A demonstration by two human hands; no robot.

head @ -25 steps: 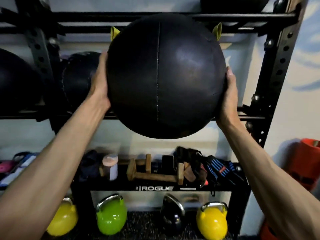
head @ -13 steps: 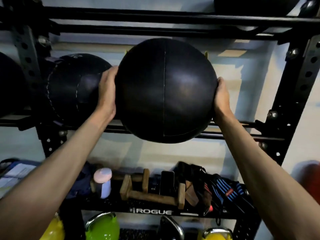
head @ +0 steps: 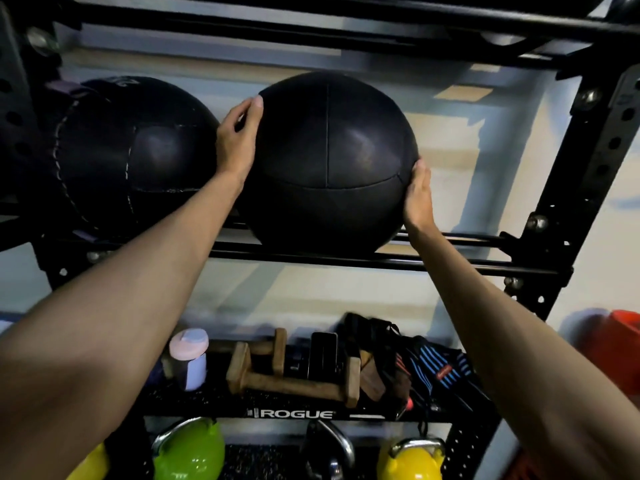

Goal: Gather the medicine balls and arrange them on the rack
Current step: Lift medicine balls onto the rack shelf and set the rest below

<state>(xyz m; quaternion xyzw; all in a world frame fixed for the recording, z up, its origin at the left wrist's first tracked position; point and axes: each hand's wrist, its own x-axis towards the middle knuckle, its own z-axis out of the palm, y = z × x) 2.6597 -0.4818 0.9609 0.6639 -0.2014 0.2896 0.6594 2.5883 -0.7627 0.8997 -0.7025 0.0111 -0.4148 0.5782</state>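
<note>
Head view, then: where's the medicine ball (head: 329,161)?
— Sitting on the rack (head: 450,264) rails, with a second ball (head: 138,157) just left of it.
— And the hands?
— The left hand (head: 237,143) rests on the medicine ball's upper left, fingers loosely bent, thumb laid on it. The right hand (head: 419,195) presses flat against its lower right, fingers straight.

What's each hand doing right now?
Left hand: open, fingertips touching the medicine ball.
Right hand: open, flat against its side.
</note>
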